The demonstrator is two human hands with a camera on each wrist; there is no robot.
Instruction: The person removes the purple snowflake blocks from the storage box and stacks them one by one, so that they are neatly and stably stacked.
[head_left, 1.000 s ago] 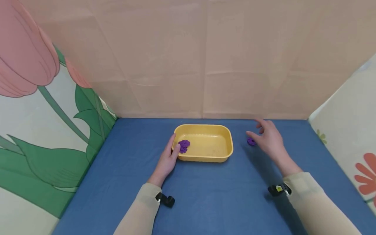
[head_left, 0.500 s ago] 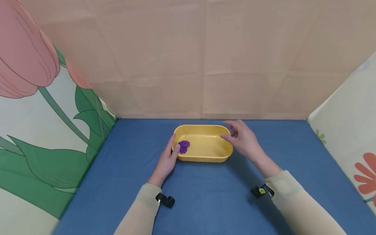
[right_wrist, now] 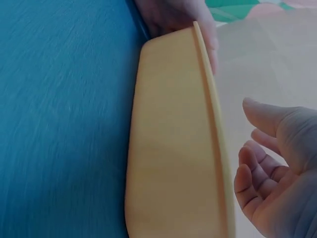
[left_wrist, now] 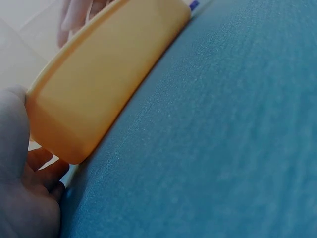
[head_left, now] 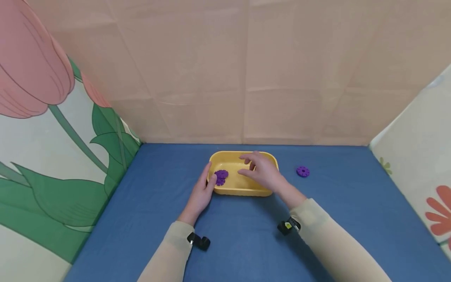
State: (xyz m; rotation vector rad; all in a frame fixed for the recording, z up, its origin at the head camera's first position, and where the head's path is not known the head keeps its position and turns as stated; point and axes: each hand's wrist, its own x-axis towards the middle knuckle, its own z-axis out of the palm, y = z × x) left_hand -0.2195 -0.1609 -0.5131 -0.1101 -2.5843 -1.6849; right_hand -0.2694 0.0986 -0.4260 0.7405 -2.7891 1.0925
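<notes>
My left hand (head_left: 199,192) holds the left end of a shallow yellow plastic tray (head_left: 243,192), thumb over the rim and fingers along the outer wall. Inside the tray, near that thumb, lie purple notched discs (head_left: 221,174), partly overlapping. Above the tray's right half hovers my right hand (head_left: 262,171), its thumb and bent fingers apart; the right wrist view shows nothing between them. Another purple notched disc (head_left: 303,171) lies flat on the blue surface to the right of the tray. Seen from the left wrist, the tray wall (left_wrist: 104,74) hides the tray's contents.
A blue cloth (head_left: 232,243) covers the table. Behind it rises a beige backdrop (head_left: 243,78), with a tulip-printed panel (head_left: 70,188) at the left and a flower-printed one (head_left: 415,164) at the right. Both wrists wear black straps with small cameras.
My right hand has moved left from beside the loose purple disc to above the tray, leaving that disc in view on the cloth. My left hand and the tray have stayed put.
</notes>
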